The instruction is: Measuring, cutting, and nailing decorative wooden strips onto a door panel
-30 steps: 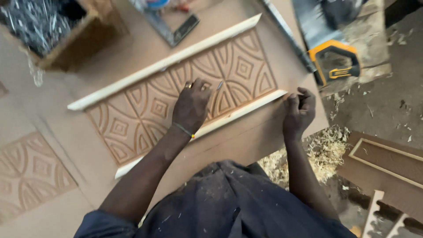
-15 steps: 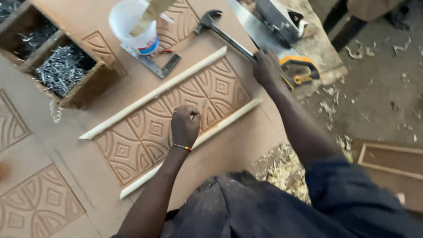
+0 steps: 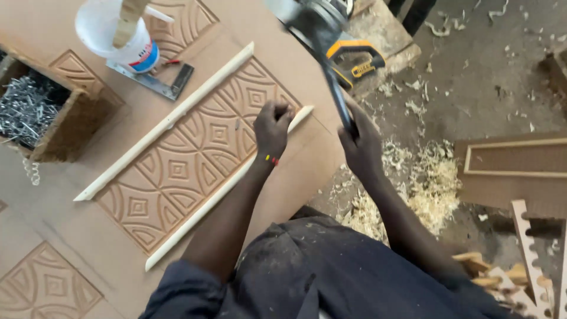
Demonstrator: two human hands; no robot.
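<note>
Two hands at a trim strip on a carved panel
Left hand (image 3: pixel 271 127) pinches something small against thin, likely brittle moulding (image 3: pixel 227 189); right hand (image 3: pixel 360 145) grips hammer (image 3: pixel 322 41) low on its handle

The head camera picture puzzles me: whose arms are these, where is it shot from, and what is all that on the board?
It is shot from a camera on a person's head, looking down at their own two arms. The left hand pinches something small against a pale wood strip edging a carved panel. The right hand grips a hammer, raised and blurred. Also on the board: a white bucket, a metal square and a box of nails. Shavings cover the floor.
</note>
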